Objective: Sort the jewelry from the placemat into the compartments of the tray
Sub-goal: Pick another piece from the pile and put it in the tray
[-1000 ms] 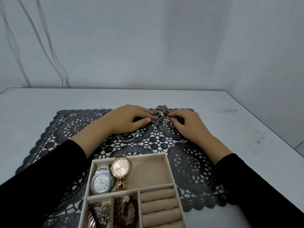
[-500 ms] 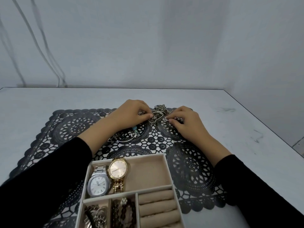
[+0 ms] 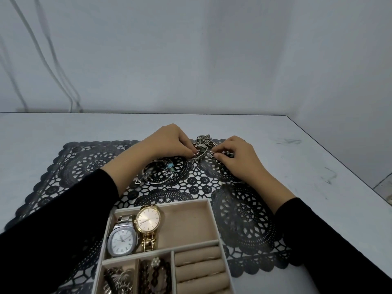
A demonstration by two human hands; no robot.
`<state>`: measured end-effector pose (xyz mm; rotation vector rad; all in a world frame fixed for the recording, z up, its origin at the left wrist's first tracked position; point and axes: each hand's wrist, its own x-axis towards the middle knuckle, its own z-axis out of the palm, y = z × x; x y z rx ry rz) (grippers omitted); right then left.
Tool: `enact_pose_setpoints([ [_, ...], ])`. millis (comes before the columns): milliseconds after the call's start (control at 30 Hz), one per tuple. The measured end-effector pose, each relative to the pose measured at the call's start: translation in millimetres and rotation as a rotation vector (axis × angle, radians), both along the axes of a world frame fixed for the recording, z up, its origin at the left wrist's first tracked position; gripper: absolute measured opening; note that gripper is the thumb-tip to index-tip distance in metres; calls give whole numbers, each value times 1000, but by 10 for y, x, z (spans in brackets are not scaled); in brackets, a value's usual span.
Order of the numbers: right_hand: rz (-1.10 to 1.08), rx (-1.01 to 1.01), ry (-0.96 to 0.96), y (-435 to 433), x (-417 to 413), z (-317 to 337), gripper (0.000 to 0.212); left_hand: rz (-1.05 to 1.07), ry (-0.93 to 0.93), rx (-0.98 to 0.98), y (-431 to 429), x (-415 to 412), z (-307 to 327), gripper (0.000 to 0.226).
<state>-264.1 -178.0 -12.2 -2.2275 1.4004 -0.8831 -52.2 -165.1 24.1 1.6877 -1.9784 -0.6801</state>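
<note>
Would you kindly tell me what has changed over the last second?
The left hand has curled up off the placemat and now pinches the silver tangle, uncovering the charm bracelet. The right hand keeps picking at the same tangle. The silver watch and gold watch stay in the tray.

The placemat (image 3: pixel 244 211) is cut as openwork lace from a thin black sheet, seemingly plastic, with a faint sheen. The tray (image 3: pixel 214 221) is lined with matt beige fabric of a velvety look, and its ring rolls (image 3: pixel 199 270) are covered in the same; the rim is finished in smooth cream. The silver watch (image 3: pixel 122 240) is made of polished metal, the gold watch (image 3: pixel 147 220) of glossy gilt metal set with small sparkling stones. The tangle of chains (image 3: pixel 202 143) and the charm bracelet (image 3: pixel 161 171) are of bright metal, the latter strung with a glossy turquoise bead. The table (image 3: pixel 63 128) is surfaced smooth and pale, marked with dark scuffs. The sleeves (image 3: pixel 53 230) are of matt black cloth.
</note>
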Motion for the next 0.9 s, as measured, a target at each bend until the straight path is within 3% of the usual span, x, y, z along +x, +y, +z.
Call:
enact_pose_setpoints([
  [367, 41, 15, 76, -28, 9, 8, 13, 57, 7, -38, 31, -61, -36, 4],
  [633, 58, -6, -12, -23, -20, -11, 9, 38, -3, -74, 22, -83, -65, 7],
  [900, 37, 50, -226, -2, -59, 21, 5, 41, 267, -114, 71, 3, 51, 4],
])
